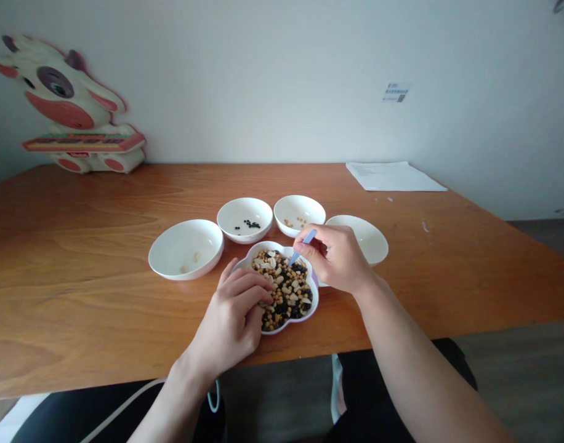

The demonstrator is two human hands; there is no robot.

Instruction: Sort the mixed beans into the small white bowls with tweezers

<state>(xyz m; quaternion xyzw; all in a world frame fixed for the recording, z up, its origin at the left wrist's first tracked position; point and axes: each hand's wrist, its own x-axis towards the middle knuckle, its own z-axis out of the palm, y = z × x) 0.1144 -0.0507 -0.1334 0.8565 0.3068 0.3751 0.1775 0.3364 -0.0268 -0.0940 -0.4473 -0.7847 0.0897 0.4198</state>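
My right hand [338, 257] pinches light blue-purple tweezers [303, 247], their tip down among the beans at the upper right of a flower-shaped dish [315, 295]. This white dish with a purple outer side holds a mix [289, 286] of black beans, yellow beans and pale peanuts. Over the dish's left rim lies my left hand [238, 307], fingers curled inward above the mix and thumb lower down, gripping the rim. Its fingertips are partly hidden. Whether the tweezers hold a bean, I cannot tell.
White bowls arc behind the dish: the left bowl [157, 255] has a few pale pieces, another bowl [224, 215] black beans, a third bowl [316, 206] yellow beans. My right hand partly covers the right bowl [377, 240]. A cow toy keyboard [85, 143] and papers [395, 176] sit farther back.
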